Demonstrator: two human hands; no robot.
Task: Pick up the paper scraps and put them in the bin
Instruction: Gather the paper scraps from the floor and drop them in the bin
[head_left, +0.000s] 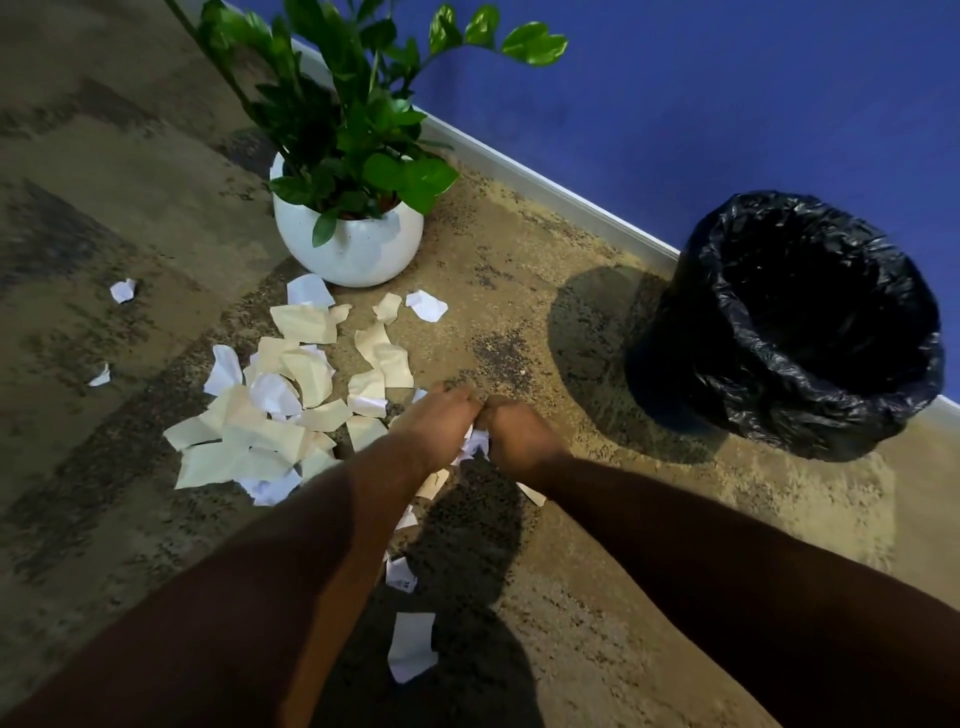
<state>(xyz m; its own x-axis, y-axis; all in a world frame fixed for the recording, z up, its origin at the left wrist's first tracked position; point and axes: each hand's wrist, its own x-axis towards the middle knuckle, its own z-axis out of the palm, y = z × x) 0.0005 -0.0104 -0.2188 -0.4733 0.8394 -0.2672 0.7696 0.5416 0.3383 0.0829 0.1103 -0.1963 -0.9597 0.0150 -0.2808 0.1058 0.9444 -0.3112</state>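
Note:
Several torn paper scraps (291, 410), white and cream, lie scattered over the carpet in front of me, mostly to the left of my hands. My left hand (439, 423) and my right hand (511, 434) are pressed together low over the carpet, fingers curled around a bunch of white scraps (475, 444) that shows between them. A few more scraps (410, 647) lie under my forearms. The bin (789, 327), lined with a black plastic bag, stands open at the right, apart from my hands.
A white round pot with a green plant (348, 234) stands just beyond the scraps. A blue wall with a grey skirting board (545, 187) runs diagonally behind the pot and bin. Two stray scraps (123, 290) lie far left on the carpet.

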